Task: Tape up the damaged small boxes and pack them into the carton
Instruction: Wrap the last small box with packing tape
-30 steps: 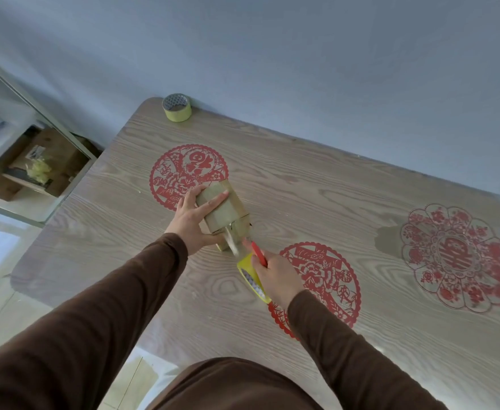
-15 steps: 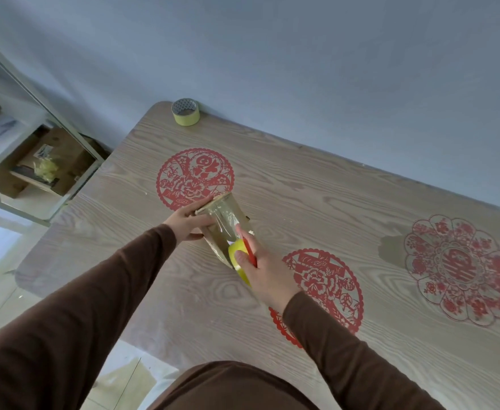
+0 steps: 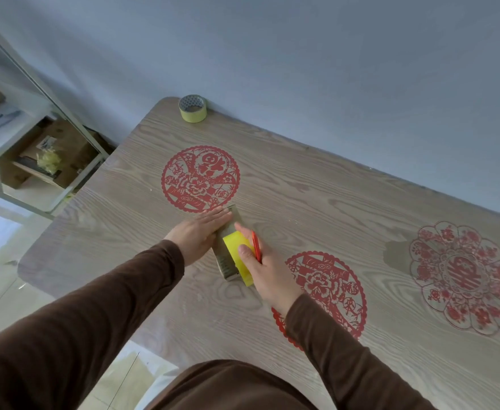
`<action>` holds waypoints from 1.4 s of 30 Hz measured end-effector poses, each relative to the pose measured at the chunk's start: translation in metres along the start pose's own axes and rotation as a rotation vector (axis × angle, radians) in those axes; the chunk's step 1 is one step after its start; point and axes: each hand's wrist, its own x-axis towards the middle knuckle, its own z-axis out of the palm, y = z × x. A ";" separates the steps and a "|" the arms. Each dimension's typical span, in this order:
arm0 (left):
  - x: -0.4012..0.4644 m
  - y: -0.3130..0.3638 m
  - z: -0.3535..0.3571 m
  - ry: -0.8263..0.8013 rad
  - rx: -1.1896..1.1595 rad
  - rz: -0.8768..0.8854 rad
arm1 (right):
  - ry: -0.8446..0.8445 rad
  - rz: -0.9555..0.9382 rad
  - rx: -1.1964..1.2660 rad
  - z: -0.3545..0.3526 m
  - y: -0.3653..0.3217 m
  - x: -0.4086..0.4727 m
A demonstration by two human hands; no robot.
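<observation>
Near the middle of the table (image 3: 346,202), the small box (image 3: 228,263) now lies flat; a moment ago I held it tilted up. My left hand (image 3: 197,235) presses it with straight fingers. My right hand (image 3: 268,269) grips the yellow tape roll (image 3: 238,255) against it. I think taping goes on; I see no carton yet.

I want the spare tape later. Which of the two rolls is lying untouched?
The roll at the table's far corner, by the wall; the right hand grips the other yellow roll.
</observation>
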 end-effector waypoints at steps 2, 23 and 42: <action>-0.003 0.004 0.002 -0.078 0.022 0.004 | -0.002 0.006 0.061 0.000 0.006 -0.006; -0.010 0.014 -0.003 -0.329 0.409 0.015 | -0.089 0.232 -0.150 0.017 0.084 -0.083; -0.028 0.024 0.026 -0.124 0.293 0.024 | -0.124 0.397 -0.027 0.021 0.089 -0.025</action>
